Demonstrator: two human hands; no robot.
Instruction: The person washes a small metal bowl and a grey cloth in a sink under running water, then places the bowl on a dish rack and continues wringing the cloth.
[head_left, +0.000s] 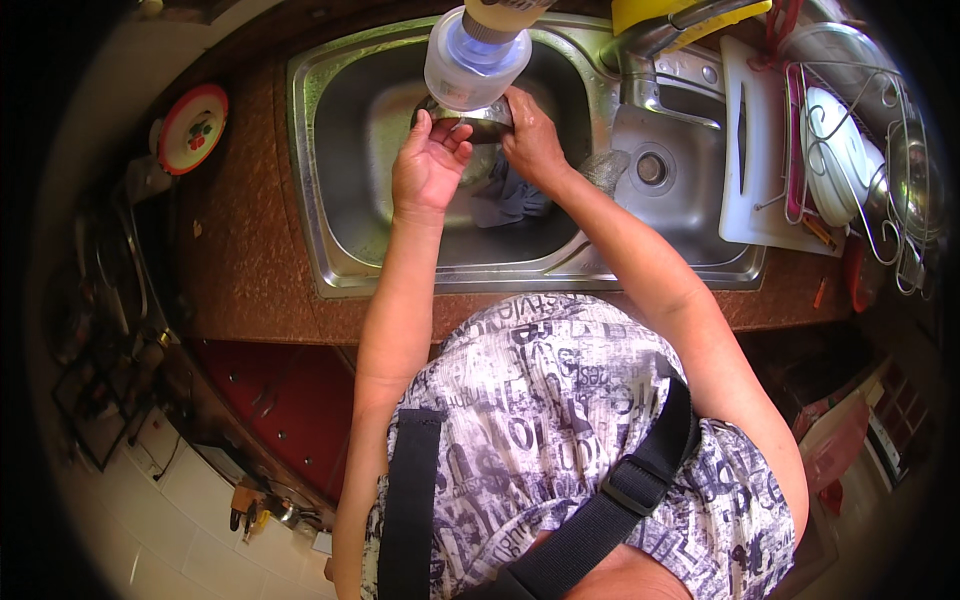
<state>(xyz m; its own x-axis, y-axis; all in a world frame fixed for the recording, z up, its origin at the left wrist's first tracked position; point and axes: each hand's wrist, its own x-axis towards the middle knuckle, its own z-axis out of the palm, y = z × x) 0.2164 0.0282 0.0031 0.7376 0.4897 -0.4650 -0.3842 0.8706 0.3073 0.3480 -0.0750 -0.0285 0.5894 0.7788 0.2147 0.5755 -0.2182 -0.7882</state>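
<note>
My left hand is at the left of a metal bowl, its thumb on the rim and its palm turned up. Around the right side of the same bowl, my right hand is closed. The bowl is over the large basin of a stainless steel sink. Above it, a translucent plastic container around a tap or filter fitting hides part of the bowl. A grey cloth lies in the basin below my hands. A mesh scrubber rests on the divider by my right forearm.
A steel faucet and a small basin with a drain are at the right. Beyond them are a white cutting board and a wire dish rack with white plates. A red-rimmed enamel plate stands at the left.
</note>
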